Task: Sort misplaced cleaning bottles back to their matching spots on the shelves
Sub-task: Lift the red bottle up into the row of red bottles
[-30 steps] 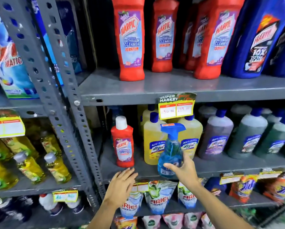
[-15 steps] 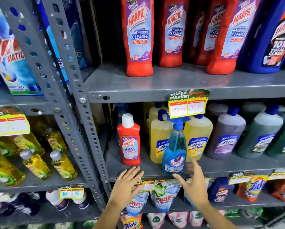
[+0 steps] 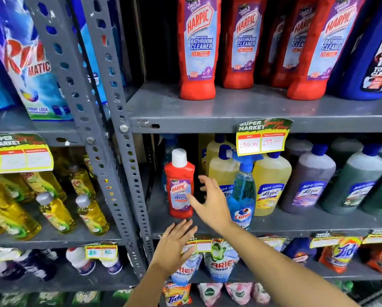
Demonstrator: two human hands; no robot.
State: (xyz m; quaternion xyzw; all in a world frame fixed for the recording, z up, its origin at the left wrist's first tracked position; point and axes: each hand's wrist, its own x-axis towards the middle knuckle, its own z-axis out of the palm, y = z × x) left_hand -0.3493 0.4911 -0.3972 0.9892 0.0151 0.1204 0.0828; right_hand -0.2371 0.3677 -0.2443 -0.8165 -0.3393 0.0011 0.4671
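Where fingers [image 3: 193, 201] (right) seemingly graze red bottle [image 3: 180, 189]

Bright, even light falls on the shelf fronts while their backs sit in deep shadow, the wide lens bends the upright posts [image 3: 110, 138], and the frame edges blur softly.

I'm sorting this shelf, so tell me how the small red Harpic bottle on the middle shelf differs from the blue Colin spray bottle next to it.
The Harpic bottle is opaque red; the Colin bottle is clear with blue liquid. The Harpic bottle has a plain white cap; the Colin bottle has a blue trigger sprayer. The right hand is spread open beside the Harpic bottle; the Colin bottle stands just past that hand. Both stand upright on the middle shelf, in front of yellow Lizol bottles.
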